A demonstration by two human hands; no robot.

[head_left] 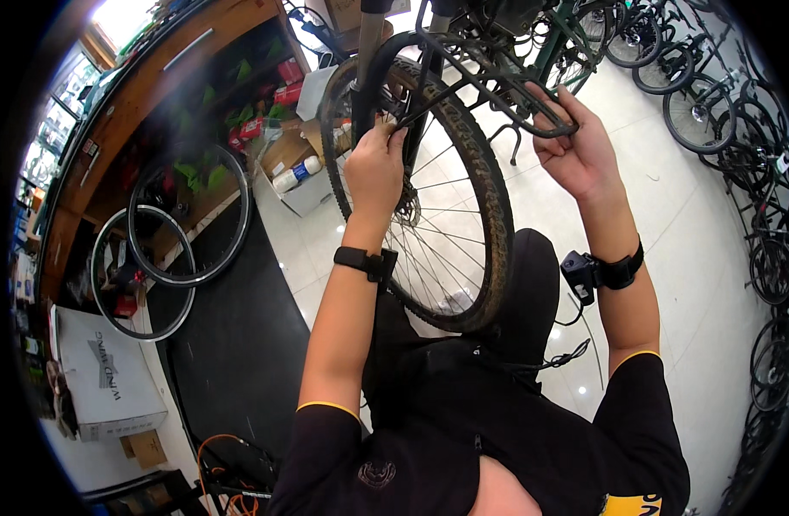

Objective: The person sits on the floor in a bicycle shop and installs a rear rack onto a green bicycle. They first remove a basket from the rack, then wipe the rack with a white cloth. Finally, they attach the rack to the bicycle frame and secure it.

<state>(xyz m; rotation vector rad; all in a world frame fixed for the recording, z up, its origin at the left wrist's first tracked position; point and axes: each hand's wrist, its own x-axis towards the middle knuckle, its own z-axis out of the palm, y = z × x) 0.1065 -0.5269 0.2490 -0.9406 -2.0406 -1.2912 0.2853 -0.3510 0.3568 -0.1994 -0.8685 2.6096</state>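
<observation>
In front of me stands a bicycle wheel with a muddy knobby tyre (472,155), spokes and a hub brake disc. Over it sits a black tubular luggage rack (485,77). My left hand (374,172) is closed at the near-left side of the wheel, thumb and finger pinched on a thin black rack strut (426,105). On the right, my right hand (583,150) has its fingers curled round the rack's end, with the palm turned up. What lies inside the left fist is hidden.
Two bare wheel rims (188,279) lean by a wooden workbench (175,69) at left, beside a black mat (239,344). A white carton (106,370) stands at lower left. An open box (295,185) sits behind the wheel. Several bicycles (704,112) line the right wall.
</observation>
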